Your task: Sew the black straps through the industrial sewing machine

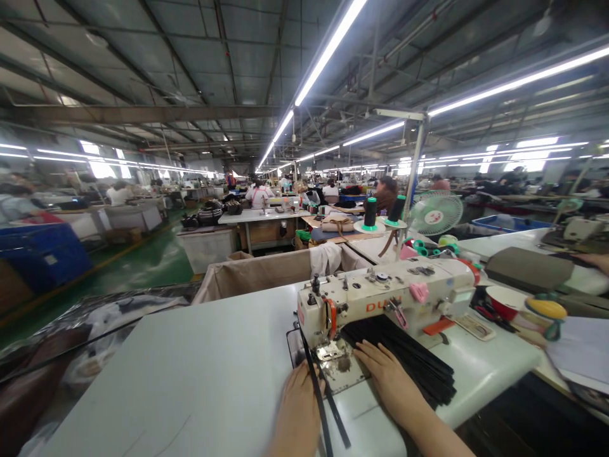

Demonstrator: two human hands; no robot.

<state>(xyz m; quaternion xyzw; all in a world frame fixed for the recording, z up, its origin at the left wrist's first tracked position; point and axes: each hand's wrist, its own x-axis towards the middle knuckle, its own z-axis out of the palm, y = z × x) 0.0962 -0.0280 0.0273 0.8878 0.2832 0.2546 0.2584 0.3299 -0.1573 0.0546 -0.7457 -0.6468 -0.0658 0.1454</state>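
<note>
A cream sewing machine (352,292) stands on a pale table. Below its needle end, my left hand (299,403) is closed on a narrow black strap (320,403), which runs from the presser foot area down toward me. A second strap end (339,420) hangs beside it. My right hand (385,374) lies flat with its fingers stretched out over the metal plate (340,374), next to a thick bundle of black straps (413,358) under the machine's arm. The left fingertips are partly hidden by the strap.
Two dark thread cones (370,214) and a green fan (435,212) stand behind the machine. Beyond the table is a beige fabric bin (257,276). At right lie a red-and-white bowl (505,308) and a dark roll (530,270). Plastic-wrapped material (109,324) lies left. Co-workers sit farther back.
</note>
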